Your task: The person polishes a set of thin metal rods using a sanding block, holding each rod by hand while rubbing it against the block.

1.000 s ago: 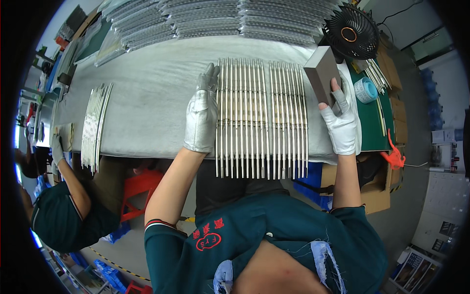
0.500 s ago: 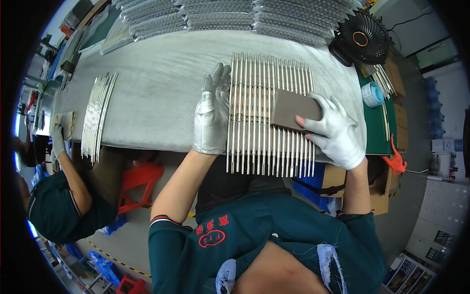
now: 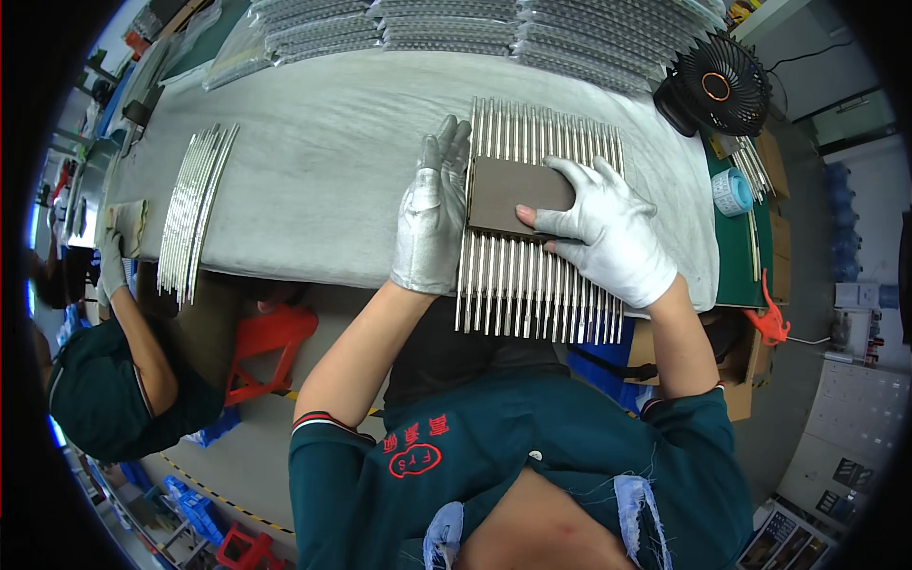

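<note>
Red chest lettering [image 3: 412, 435], grey-brown block [image 3: 513, 195]

- Bright, even light over the metal rods [image 3: 519, 275]
- Glints along them
- Washed-out glare far left of them
- Bent edges, black rim around them

On my dark green shirt [image 3: 503, 418], at the left breast, I wear a short slanting row of red stitched characters [image 3: 412, 434], and right below it a red stitched oval [image 3: 416, 462] with a few letters inside, in the same red thread. Past my right side, on the green part of the table, stands a light-blue roll [image 3: 731, 196] with fine dark print around its pale outer face, too small for me to read. Yellow-and-black striped marking tape [image 3: 220, 495] runs along the floor to my left.
</note>
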A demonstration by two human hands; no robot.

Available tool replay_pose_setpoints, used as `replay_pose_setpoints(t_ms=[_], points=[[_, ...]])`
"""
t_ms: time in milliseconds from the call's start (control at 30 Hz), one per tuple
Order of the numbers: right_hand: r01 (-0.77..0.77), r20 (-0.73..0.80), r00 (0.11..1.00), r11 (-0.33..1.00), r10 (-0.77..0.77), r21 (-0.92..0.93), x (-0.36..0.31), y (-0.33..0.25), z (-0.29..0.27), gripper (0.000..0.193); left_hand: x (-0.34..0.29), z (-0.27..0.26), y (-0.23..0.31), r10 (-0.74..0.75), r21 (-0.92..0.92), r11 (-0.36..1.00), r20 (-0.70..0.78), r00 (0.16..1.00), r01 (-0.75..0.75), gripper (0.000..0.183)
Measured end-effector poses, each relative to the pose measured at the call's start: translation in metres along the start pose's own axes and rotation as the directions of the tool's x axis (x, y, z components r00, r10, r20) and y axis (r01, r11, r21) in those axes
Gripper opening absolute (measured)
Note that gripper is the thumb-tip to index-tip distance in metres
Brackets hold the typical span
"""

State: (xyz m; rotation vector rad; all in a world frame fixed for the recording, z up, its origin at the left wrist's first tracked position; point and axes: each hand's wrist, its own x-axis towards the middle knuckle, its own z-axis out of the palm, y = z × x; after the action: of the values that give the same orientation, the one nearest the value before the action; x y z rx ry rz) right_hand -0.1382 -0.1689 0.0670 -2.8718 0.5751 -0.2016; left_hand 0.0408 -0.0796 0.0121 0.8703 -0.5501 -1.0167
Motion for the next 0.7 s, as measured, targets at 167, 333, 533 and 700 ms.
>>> replay_pose_setpoints(t_ms=[167,333,533,700], points=[[-0.081,0.086,0.994,0.987,0.070,0.137,-0.035,0.034,-0.016,0.043,-0.003,-0.012,-0.006,0.026,-0.043,0.999,0.022,0.999,-0.025,0.078],[-0.080,0.104,0.992,0.997,0.078,0.020,0.007,-0.005,-0.006,0.039,0.000,-0.008,-0.004,0.015,0.038,0.999,0.056,0.998,-0.017,0.078],[-0.109,0.138,0.987,0.981,0.087,0.163,-0.029,0.045,-0.019,0.039,-0.002,-0.012,-0.006,0.026,-0.012,1.000,0.042,0.999,-0.025,0.077],[0.020,0.010,1.000,1.000,-0.020,-0.008,0.009,0.008,0.000,0.040,-0.001,-0.007,-0.005,0.023,0.044,0.999,0.058,0.998,-0.025,0.078]])
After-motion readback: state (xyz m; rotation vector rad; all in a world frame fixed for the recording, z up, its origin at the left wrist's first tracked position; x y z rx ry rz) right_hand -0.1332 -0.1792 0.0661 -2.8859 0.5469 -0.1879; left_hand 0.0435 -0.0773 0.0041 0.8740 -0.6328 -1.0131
